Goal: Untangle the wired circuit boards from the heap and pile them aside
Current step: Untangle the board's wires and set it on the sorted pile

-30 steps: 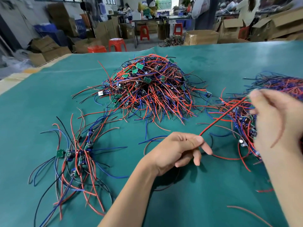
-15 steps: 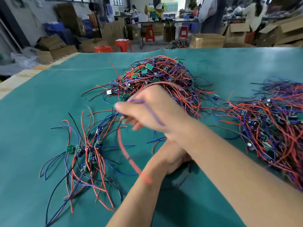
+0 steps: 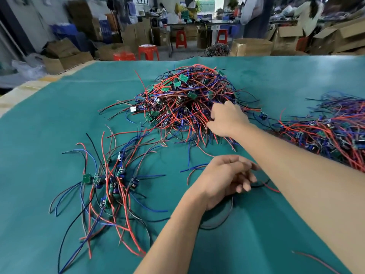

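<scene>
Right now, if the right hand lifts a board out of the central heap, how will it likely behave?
Probably floppy: each board trails long thin wires that curve loosely across the mat. It likely snags, since the heap is densely interlaced where the right hand reaches in. Boards look small, so probably light.
</scene>
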